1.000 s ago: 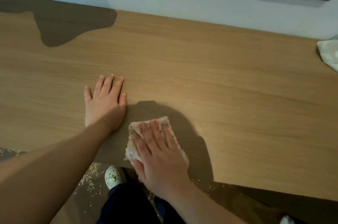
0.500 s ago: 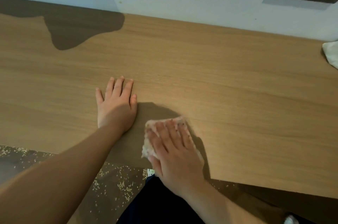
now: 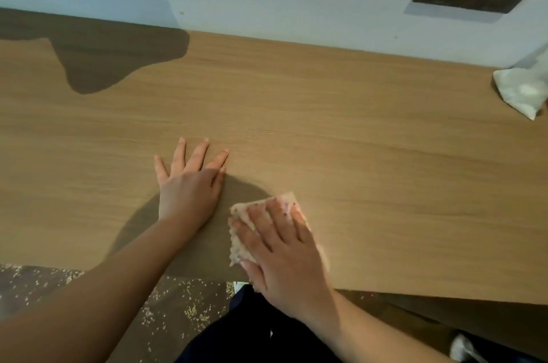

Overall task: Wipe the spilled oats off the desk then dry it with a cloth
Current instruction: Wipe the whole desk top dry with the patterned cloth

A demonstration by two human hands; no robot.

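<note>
Head view, looking down on a wooden desk (image 3: 355,140). Near the front edge, left hand (image 3: 189,184) laid flat, fingers spread, holding nothing, probably bracing the body during the wipe. Just to its right, right hand (image 3: 284,253) pressing a speckled wiping cloth (image 3: 240,250) onto the wood, fingers stretched over it rather than curled round, likely to spread pressure. No oats visible on the desktop; scattered oats (image 3: 192,309) on the floor (image 3: 35,282) below the near edge, left. Far right, a white crumpled cloth (image 3: 522,89) set aside — perhaps kept dry for the drying step.
</note>
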